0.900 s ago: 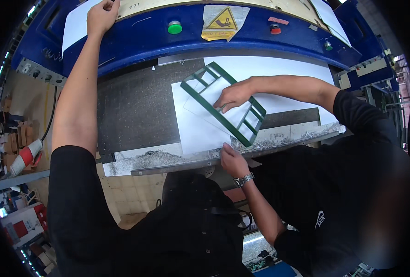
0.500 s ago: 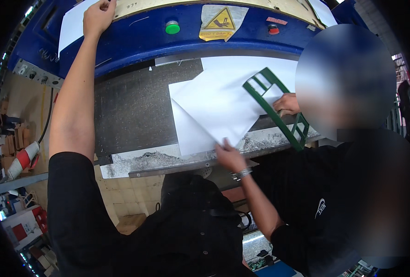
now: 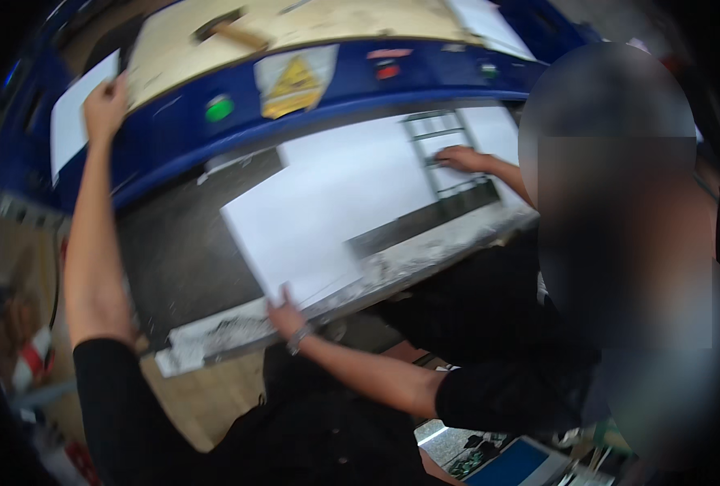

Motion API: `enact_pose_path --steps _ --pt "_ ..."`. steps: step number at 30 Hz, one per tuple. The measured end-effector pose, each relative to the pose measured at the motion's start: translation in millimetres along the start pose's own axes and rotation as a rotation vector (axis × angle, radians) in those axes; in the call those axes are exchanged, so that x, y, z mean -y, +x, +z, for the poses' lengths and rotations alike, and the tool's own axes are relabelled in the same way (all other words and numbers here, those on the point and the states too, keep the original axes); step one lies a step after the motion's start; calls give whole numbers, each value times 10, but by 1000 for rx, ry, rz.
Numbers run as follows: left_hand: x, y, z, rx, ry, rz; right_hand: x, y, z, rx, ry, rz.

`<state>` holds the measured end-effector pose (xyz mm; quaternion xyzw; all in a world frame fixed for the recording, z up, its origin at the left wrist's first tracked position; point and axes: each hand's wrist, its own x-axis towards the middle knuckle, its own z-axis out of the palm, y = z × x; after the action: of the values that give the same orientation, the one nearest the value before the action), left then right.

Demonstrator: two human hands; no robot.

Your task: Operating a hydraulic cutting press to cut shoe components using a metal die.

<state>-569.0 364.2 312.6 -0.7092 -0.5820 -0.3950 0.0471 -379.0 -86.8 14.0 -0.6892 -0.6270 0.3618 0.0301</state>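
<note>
My left hand is raised at the left end of the blue machine beam, fingers curled in. It is beside the edge of the pale wooden board and a white sheet; what it grips is hidden. My right hand is out of view. Below the beam, large white sheets lie on a dark worktable. A co-worker on the right has one hand at the front corner of the sheets. The co-worker's other hand is on a green rectangular cutting frame, which rests on the sheets.
A hammer lies on the wooden board. A green button, a yellow warning sign and a red button are on the beam's front. A worn white strip runs along the table's near edge. The co-worker stands close at right.
The view has shifted and blurred. The co-worker's green frame has come down flat onto the sheets, and the sheet's folded-over corner now lies spread. My left hand stays at the beam.
</note>
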Motion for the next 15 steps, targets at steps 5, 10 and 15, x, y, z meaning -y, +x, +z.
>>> enact_pose_path --steps 5,10,15 --pt "-218 74 -38 -16 -17 -13 461 38 -90 93 650 68" --pt "-217 46 -157 -2 -12 -98 930 -279 -1242 214 17 -724" --pt "-23 -10 -182 11 -48 -89 72 268 -936 -156 -432 -342"
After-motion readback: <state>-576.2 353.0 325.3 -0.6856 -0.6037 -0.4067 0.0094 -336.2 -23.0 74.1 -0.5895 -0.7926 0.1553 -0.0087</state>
